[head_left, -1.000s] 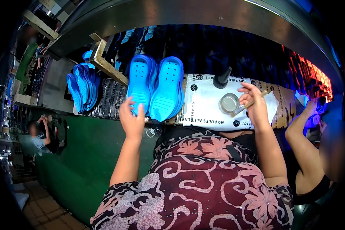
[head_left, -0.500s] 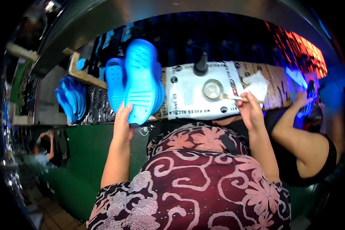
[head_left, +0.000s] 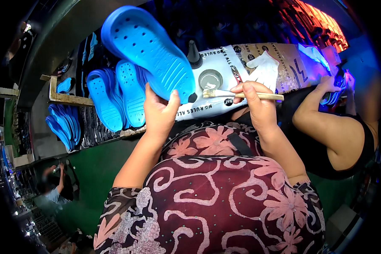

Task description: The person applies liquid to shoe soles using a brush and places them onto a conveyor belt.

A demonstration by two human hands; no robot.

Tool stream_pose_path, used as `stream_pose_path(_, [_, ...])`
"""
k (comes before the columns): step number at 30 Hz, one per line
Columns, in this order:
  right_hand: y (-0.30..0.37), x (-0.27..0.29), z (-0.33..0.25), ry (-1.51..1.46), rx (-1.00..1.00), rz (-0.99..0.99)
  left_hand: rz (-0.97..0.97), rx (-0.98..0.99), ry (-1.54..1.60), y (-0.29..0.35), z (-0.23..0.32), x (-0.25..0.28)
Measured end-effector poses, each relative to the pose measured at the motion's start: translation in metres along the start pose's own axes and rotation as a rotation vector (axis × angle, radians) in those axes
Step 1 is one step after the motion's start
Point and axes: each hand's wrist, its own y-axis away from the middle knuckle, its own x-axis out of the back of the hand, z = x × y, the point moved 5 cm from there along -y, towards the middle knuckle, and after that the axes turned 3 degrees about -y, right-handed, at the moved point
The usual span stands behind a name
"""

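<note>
Blue shoe point(head_left: 150, 53) is tilted in my left grip point(head_left: 161, 112), thumb and fingers pinching its narrow end, raised above the near edge of the desk point(head_left: 88, 131). Black lettering and round black marks run across the white sheet point(head_left: 226, 67) on the desk, beside brown cardboard point(head_left: 292, 59) that bears black print too. My shoe looks smooth and bright, with small holes at the broad end, ridges lower down and a dark patch at the tip. My right grip point(head_left: 258, 108) is closed on a brush point(head_left: 241, 95), bristles near the cup point(head_left: 210, 79).
</note>
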Motion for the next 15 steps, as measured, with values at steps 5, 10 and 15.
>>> stream_pose_path(5, [-0.004,-0.007,-0.012,0.255,0.377,-0.075,0.007,-0.149,-0.043,0.001,0.009,-0.012])
stream_pose_path(10, [-0.006,-0.016,-0.016,0.333,0.488,-0.123,0.004,-0.19,-0.065,0.003,0.012,-0.015])
stream_pose_path(15, [-0.008,-0.025,-0.013,0.4,0.548,-0.137,-0.004,-0.203,-0.029,0.004,0.013,-0.016])
